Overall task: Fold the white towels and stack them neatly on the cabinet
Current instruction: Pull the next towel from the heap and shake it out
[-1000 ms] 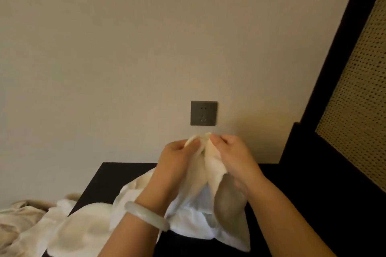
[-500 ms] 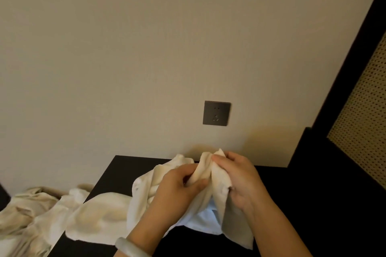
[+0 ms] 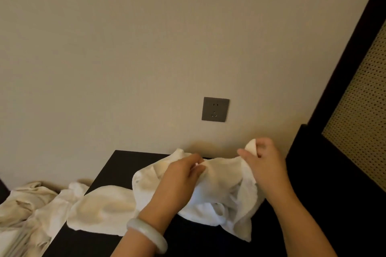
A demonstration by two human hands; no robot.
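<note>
Drawn apart from the earlier bunched grip: left hand (image 3: 179, 175) and right hand (image 3: 265, 165), now stretching one edge of the white towel (image 3: 221, 181) between them.

- Left fingers (image 3: 196, 168): closed in a pinch on the towel edge.
- Right fingers (image 3: 261, 149): curled with the thumb, clamped on a raised corner.
- Towel location: spanning both pinches, sagging below the fingers in loose folds onto the black cabinet (image 3: 117, 165). Not yet folded or stacked.
- Left of the left fingers: further white cloth (image 3: 104, 206), overhanging the cabinet edge, close against the held towel. Cannot tell whether separate or joined.
- Farther left, off the cabinet: crumpled pile (image 3: 27, 204).

Likely faults from here:

1. Corner slip. Cause: shallow fingertip pinch under increasing tension.
2. Skewed fold. Cause: left pinch apparently set partway along the edge, not at a true corner.
3. Dragging of the neighbouring cloth off the cabinet. Cause: lifting while both fabrics touch or tangle.
</note>
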